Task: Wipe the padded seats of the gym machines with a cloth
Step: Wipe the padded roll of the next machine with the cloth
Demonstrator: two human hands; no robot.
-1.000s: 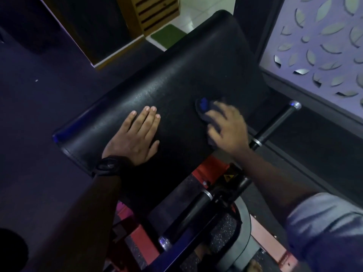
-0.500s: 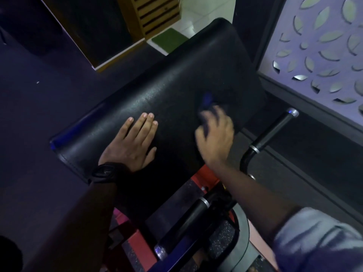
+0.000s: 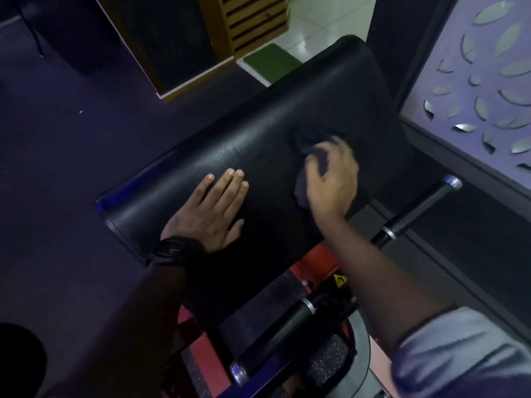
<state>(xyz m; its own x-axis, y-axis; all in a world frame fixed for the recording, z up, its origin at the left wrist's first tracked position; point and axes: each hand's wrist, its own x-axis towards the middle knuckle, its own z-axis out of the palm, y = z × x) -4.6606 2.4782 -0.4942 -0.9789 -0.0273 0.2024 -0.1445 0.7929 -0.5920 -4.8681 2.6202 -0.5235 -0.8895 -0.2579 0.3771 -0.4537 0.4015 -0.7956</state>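
In the head view, your left hand (image 3: 207, 216) lies flat on the black padded seat (image 3: 258, 139), palm down near the pad's near left edge, with the fingers straight, close together and holding nothing. A dark watch (image 3: 172, 251) sits on that wrist. Your right hand (image 3: 333, 182) is on the right half of the same pad, well apart from the left hand. Its fingers are curled over a dark cloth (image 3: 311, 156) and press it against the pad surface. The cloth bunches under the fingers, with a faint blue patch at its far edge and a fold showing beside the thumb. A grey sleeve (image 3: 459, 354) covers your right upper arm at the lower right. Below the pad, a red frame section (image 3: 313, 262) carries a yellow warning sticker (image 3: 340, 280). A black handle bar (image 3: 416, 214) with silver end rings runs diagonally to the right of the pad, and a second handle bar (image 3: 275, 331) runs diagonally beneath it. A perforated wall panel (image 3: 474, 81) with leaf-shaped cut-outs fills the upper right. A slatted wooden cabinet (image 3: 255, 21) and a green mat (image 3: 270, 63) lie beyond the far end of the pad. The dark floor (image 3: 57, 139) occupies the left side.
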